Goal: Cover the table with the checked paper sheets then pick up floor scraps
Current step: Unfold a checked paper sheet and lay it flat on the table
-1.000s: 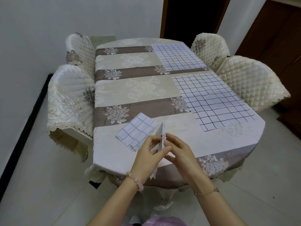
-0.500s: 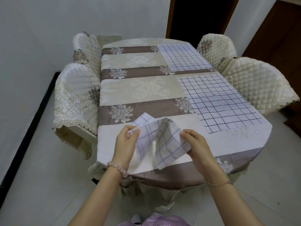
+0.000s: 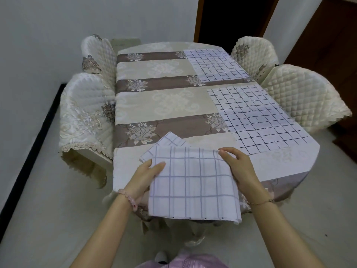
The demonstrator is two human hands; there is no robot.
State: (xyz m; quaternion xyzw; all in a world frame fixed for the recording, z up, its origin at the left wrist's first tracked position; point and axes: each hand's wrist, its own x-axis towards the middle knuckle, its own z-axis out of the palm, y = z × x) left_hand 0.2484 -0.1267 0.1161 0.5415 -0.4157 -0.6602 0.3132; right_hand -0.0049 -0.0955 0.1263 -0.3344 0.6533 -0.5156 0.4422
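I hold a partly unfolded checked paper sheet (image 3: 193, 182) above the near edge of the table (image 3: 166, 105). My left hand (image 3: 146, 174) grips its left edge and my right hand (image 3: 238, 169) grips its upper right corner. The sheet's lower part hangs past the table edge. Behind it a folded checked sheet (image 3: 171, 140) lies on the cloth, mostly hidden. Two checked sheets lie flat along the table's right side, one in the middle (image 3: 257, 117) and one at the far end (image 3: 214, 64).
The table wears a beige and brown flowered cloth. Two covered chairs stand on the left (image 3: 87, 113) and two quilted ones on the right (image 3: 301, 95). A dark doorway (image 3: 231, 18) is behind the table. Pale tiled floor surrounds it.
The folded sheet in my hands has been opened out, from a narrow folded piece to a wide panel spread between both hands. The other folded sheet has stayed on the table.
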